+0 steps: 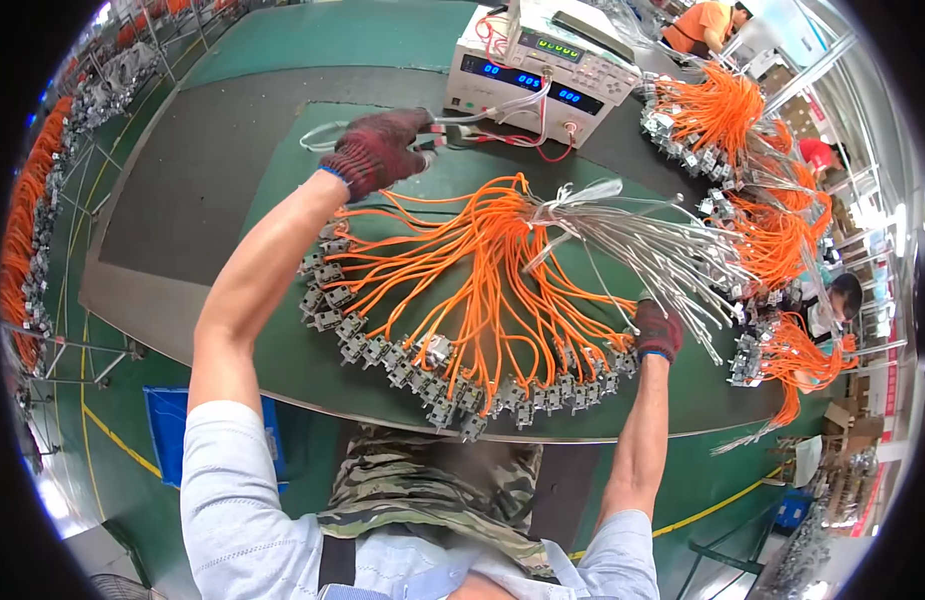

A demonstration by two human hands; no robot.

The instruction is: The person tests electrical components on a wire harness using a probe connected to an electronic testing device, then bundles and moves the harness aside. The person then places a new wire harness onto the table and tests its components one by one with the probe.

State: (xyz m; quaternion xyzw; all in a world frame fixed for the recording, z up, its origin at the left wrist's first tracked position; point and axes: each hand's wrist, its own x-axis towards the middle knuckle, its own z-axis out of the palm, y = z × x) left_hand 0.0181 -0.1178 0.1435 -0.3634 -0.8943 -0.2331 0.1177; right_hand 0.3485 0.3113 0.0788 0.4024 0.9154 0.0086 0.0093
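A bundle of orange cables (492,235) fans out across the green mat, tied near its top, with bare grey wire ends (652,250) spreading right. Grey metal connectors (442,385) tip the orange cables along the front edge. My left hand (377,150), in a dark red knit glove, is closed around test leads (447,130) above the bundle's left side. At the fan's right end, my right hand (658,330), gloved too, has curled fingers beside an orange cable and the wire ends; what it holds is hidden.
A test instrument (542,80) with lit displays stands at the table's back, wires running from it. More orange cable bundles (717,110) lie along the right. A blue bin (167,430) is below left. Co-workers (704,25) are at the upper right and right. Racks of cables stand left.
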